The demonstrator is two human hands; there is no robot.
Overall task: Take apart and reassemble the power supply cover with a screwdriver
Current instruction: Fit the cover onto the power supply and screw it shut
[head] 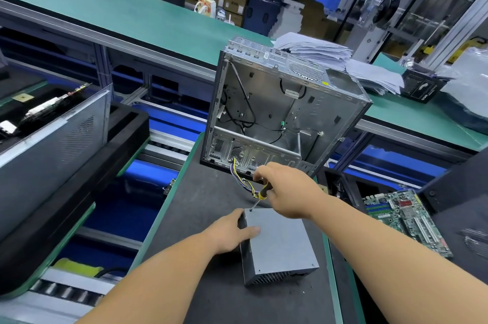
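1. Head view: the power supply (pixel 280 247) lies flat on the dark mat (pixel 211 284), towards the mat's right edge, its grey cover facing up and its wire bundle (pixel 244 178) running off its far end towards the open computer case (pixel 285 109).
2. My right hand (pixel 285 189) is curled closed around the yellow-and-black screwdriver (pixel 260 195); the tip sits at the screw (pixel 250 209) in the cover's far left corner.
3. My left hand (pixel 232 231) is spread loosely over the supply's left side, thumb on top of the cover, fingers down the side wall, gripping nothing else.
4. I judge this to be work on the first corner screw; whether loosening or tightening I cannot tell.
5. To do it well I would hold the shaft square to the cover, press down firmly before turning, and let the left hand stop the box skating on the mat.
6. I would keep the wires clear of the handle.
7. A motherboard (pixel 404 220) lies off the mat's right edge, well apart.
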